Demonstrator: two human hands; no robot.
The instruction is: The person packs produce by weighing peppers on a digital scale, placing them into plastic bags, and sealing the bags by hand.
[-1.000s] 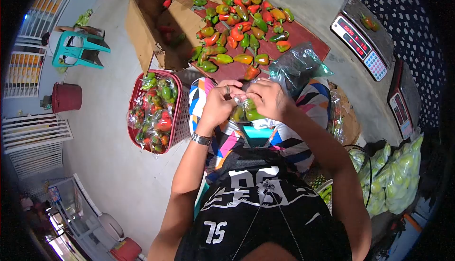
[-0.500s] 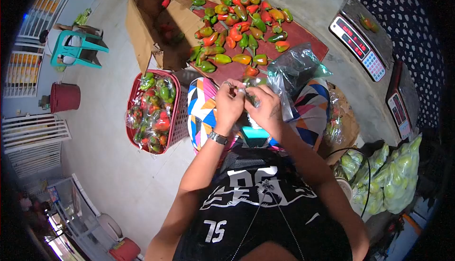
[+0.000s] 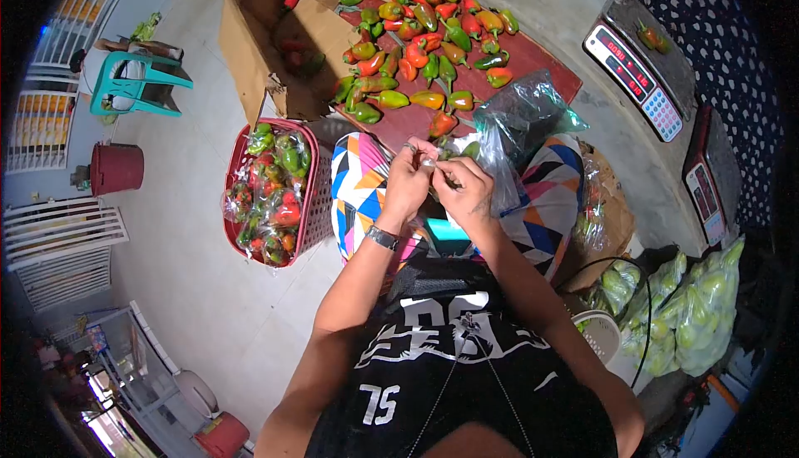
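Note:
My left hand [image 3: 408,182], a watch on its wrist, is closed with fingertips pinching the gathered end of a clear plastic bag [image 3: 428,162]. Close against it, my right hand [image 3: 466,192] pinches the same bit of plastic. Most of the bag is hidden by my fingers. Just beyond them, a red pepper [image 3: 442,125] lies at the near edge of a red board [image 3: 533,71]. Many loose red and green peppers [image 3: 408,29] are spread over the board. To the right of my hands rests a crumpled clear bag [image 3: 520,121]. A teal object [image 3: 448,237] sits in my lap.
Left of my knee stands a pink basket [image 3: 313,200] filled with bagged peppers [image 3: 270,192]. A torn cardboard box [image 3: 245,59] flanks the board. Two digital scales [image 3: 637,75] are at right, above bags of green produce [image 3: 703,316]. Farther left is a teal chair [image 3: 137,84].
My fingers have shifted slightly, with the right hand's fingers now curled more tightly at the plastic. The view has moved a little. The peppers on the board stay put.

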